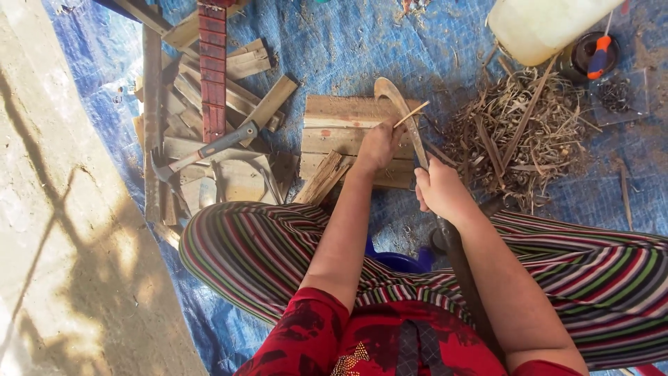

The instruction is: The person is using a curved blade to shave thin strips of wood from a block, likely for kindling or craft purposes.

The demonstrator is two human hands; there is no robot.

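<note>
1. The left hand (378,146) is closed on a thin stick (412,114), which rests over the wood block (341,132).
2. The right hand (440,189) grips a curved knife (402,111), blade tip far and touching the stick.
3. Right of the block lies a pile of shavings (518,136).
4. Left of it, a hammer (205,150) lies on wood scraps (236,90).
5. A blue tarp (362,42) lies under everything, with a pale jug (543,24) at far right.
</note>
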